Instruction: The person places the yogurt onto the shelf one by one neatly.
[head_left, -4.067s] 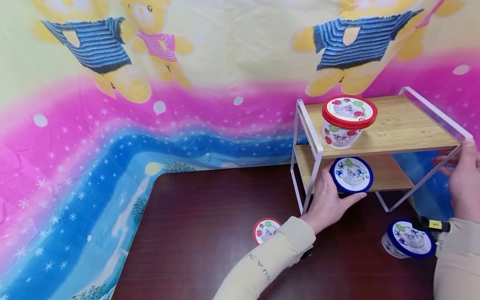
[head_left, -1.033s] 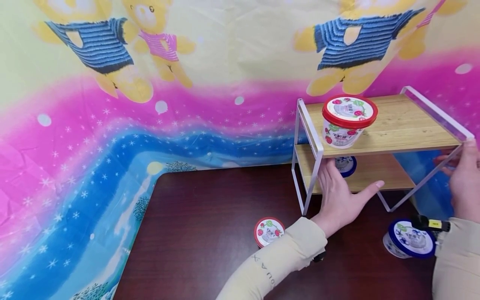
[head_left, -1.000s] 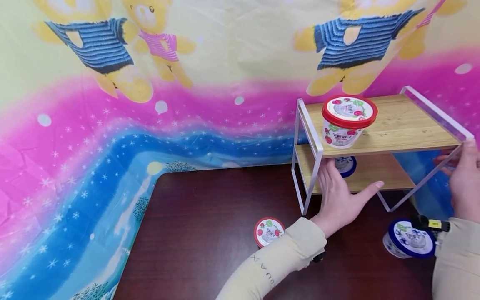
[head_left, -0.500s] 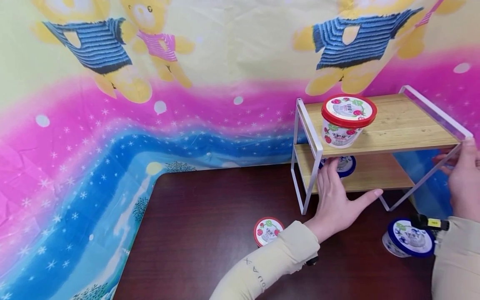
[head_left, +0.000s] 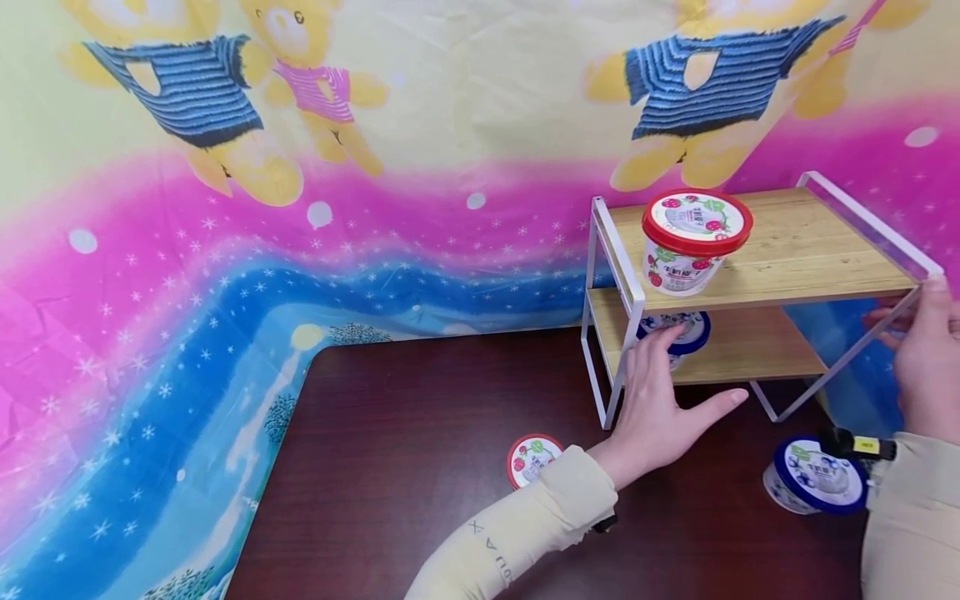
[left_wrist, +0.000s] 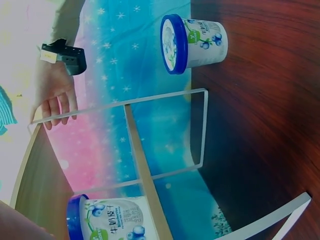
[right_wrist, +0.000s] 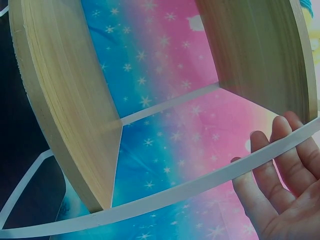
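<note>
A two-tier shelf rack (head_left: pixel 817 250) with wooden boards and a white metal frame stands on the dark table. On its lower board sits a blue-lidded tub with blueberry print (left_wrist: pixel 117 217), partly covered in the head view by the fingers of my left hand (head_left: pixel 652 417). That hand is spread, thumb apart, just in front of the tub and holds nothing; contact with the tub cannot be told. My right hand (head_left: pixel 926 358) holds the rack's right end, its fingers behind the white frame bar (right_wrist: pixel 200 187) in the right wrist view. A red-lidded strawberry tub (head_left: pixel 693 242) stands on the top board.
Another blue-lidded tub (head_left: pixel 813 475) stands on the table (head_left: pixel 390 433) in front of the rack, by the right sleeve. A second red-lidded tub (head_left: pixel 528 457) is partly behind the left sleeve (head_left: pixel 510 533). A printed bear backdrop (head_left: pixel 450 233) hangs behind the table.
Earlier my left hand held the blue-lidded tub at the lower board's front. The tub now stands on that board, and the hand has let go and drawn back. My right hand stays on the frame.
</note>
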